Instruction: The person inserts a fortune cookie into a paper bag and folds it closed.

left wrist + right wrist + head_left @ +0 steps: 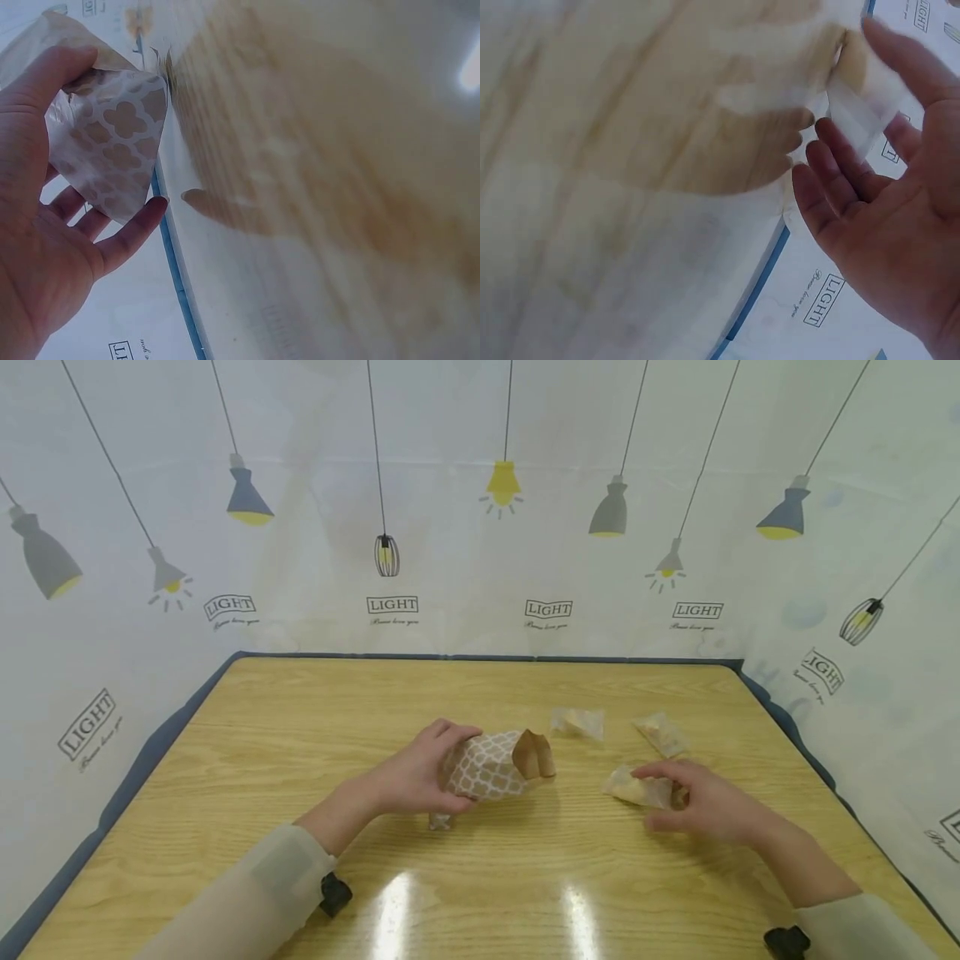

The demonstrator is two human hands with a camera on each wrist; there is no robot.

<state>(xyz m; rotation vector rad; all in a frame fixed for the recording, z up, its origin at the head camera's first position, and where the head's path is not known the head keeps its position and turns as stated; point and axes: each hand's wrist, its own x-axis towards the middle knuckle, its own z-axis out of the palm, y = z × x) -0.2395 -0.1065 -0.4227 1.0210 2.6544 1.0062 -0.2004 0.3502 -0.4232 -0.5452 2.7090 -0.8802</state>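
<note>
Sleeves [232,897]: pale cuffs nearest us, a black clip [335,894] at the left wrist, another at the right.
Left hand [416,772]: fingers and thumb wrapped firmly round the patterned paper bag [491,764]!
Bag position: held on its side around mid-bench [337,693], brown mouth gaping towards the right edge.
Right hand [705,802]: fingers and thumb parted about the near packet [630,789]; pinching it or not, can't tell from here.
Packet position: right of the bag, see-through wrapper, something pale yellow inside.
Far pair: left far packet [577,724] beyond the bag, right far packet [660,735] nearer the far right corner.
Backdrop [450,427]: printed lamps [504,482] above the far edge.
</note>
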